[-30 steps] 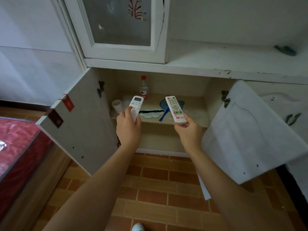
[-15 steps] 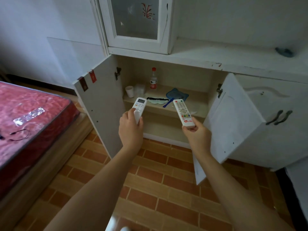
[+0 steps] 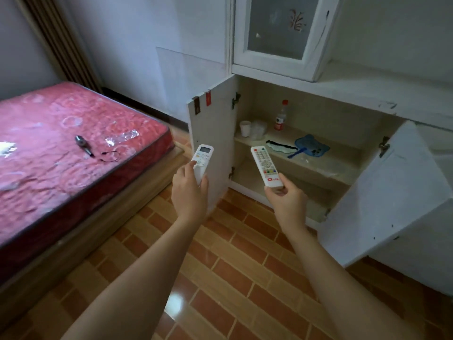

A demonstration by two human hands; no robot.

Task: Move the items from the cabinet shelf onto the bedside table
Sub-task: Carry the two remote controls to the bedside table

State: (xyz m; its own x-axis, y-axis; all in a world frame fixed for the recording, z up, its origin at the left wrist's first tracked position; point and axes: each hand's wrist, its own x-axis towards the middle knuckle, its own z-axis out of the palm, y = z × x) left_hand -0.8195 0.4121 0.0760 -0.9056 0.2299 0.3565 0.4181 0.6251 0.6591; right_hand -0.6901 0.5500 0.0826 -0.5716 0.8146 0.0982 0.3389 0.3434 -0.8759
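Bed [image 3: 61,153], far left: red patterned mattress on a wooden base, with a small dark metal object [image 3: 83,144] and a thin black loop of cord [image 3: 110,154] lying on top, near each other. Left hand [image 3: 190,192], centre left, above the tiled floor [image 3: 232,266]: fingers curled round the lower end of a white air-conditioner remote [image 3: 203,159], thumb on its buttons, display end pointing up and away; the remote is out of the cabinet, in front of the open left door [image 3: 213,148]. Right hand [image 3: 286,202], just right of centre: pinches the bottom end of a white TV remote [image 3: 266,166] with coloured buttons, button face up, its top end tilted toward the cabinet; also clear of the shelf. Cabinet shelf [image 3: 318,163], behind and beyond both hands: white paper cup [image 3: 245,128] at the left, a clear plastic container [image 3: 258,128] just beside it, a red-capped bottle [image 3: 281,116] upright at the back, a pale strip with a dark edge [image 3: 279,146] lying flat, a blue fan-like item [image 3: 310,147] to its right. Right door [image 3: 387,192]: open, swung outward.
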